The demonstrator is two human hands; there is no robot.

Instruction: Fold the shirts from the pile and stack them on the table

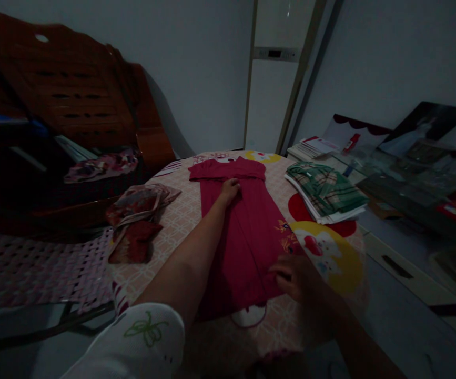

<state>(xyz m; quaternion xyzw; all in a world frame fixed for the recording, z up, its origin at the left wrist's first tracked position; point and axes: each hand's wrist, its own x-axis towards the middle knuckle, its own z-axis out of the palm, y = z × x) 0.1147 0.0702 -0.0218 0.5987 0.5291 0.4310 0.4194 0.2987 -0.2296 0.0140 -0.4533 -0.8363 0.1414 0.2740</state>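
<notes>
A dark pink garment (247,226) lies lengthwise on a round table, its far end folded back in a band and small orange embroidery near its right edge. My left hand (231,190) reaches across it, fingers curled together on the cloth just below the folded band. At the near right side, my right hand (299,276) has its fingers bent around the garment's edge; dim light blurs the exact grip. To the right sits a folded green plaid cloth (324,187) on top of white folded fabric. Crumpled reddish clothing (137,216) rests at the left of the table.
A patterned tablecloth (180,226) covers the round table. On the left stand a carved wooden chair (73,95) and a woven pink seat (46,268). A glass-topped cabinet (393,189) with papers and small items borders the right. Behind is a tall white appliance (271,100).
</notes>
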